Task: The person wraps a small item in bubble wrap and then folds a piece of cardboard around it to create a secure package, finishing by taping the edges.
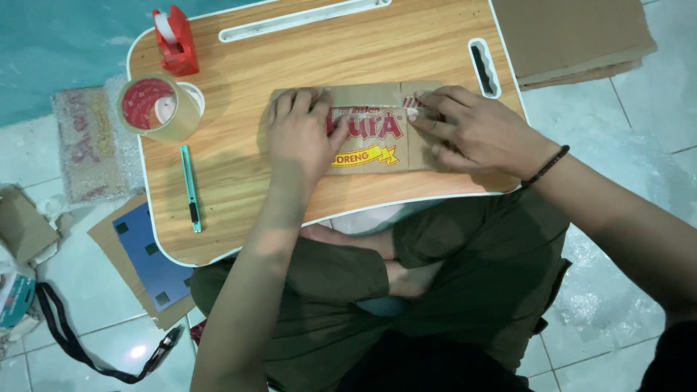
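Pressing left hand (299, 134) and right hand (472, 131) flat on brown printed cardboard package (370, 141).

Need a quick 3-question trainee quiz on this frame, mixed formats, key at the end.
1. True or false: both the left hand and the right hand press flat on the cardboard piece.
2. Which lies nearest the green utility knife? A) tape roll B) red tape dispenser C) cardboard stack
3. Fill in: the cardboard piece rests on a wooden lap ____.

Key: 1 true; 2 A; 3 table.
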